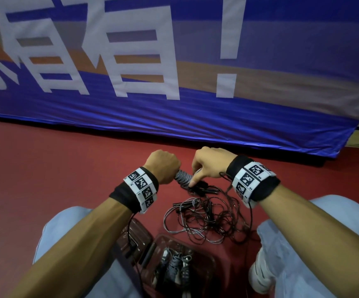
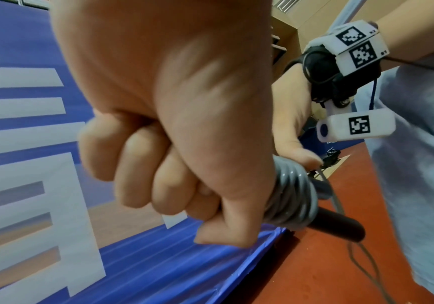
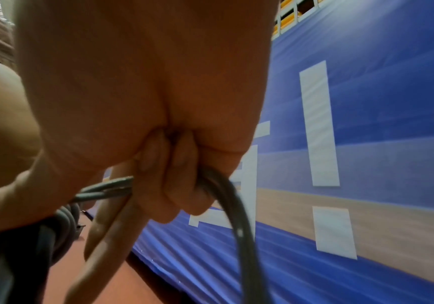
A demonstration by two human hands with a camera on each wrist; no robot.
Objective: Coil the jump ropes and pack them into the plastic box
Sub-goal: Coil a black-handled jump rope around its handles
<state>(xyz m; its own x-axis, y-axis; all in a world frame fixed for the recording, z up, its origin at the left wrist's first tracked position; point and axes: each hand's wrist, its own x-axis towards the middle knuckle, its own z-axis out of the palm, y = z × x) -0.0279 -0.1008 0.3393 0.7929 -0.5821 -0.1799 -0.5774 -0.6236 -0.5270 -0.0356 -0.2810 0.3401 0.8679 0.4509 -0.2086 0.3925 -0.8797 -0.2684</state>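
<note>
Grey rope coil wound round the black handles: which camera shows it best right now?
The left wrist view: the grey rope coil sits close and sharp, its turns countable, below the left hand gripping it. The head view shows it small between both hands. The right wrist view catches only a dark, blurred edge.

Both forearms bare. Left hand (image 1: 163, 166) and right hand (image 1: 211, 163) are bare too, no gloves. Each wrist has a black fabric wristband (image 1: 123, 195) with a white blocky marker band (image 1: 142, 189) over it — square black-and-white fiducial tags in a row, small printed digits beside them. Right wrist's marker band (image 2: 355, 46) shows a hinged white tab (image 2: 356, 128) with one more tag, plus a black camera module (image 2: 317, 61). Thin black cable (image 1: 131, 233) runs off each band. Light blue-grey trousers (image 1: 324, 244) — white shoe (image 1: 260, 274) at lower right.
</note>
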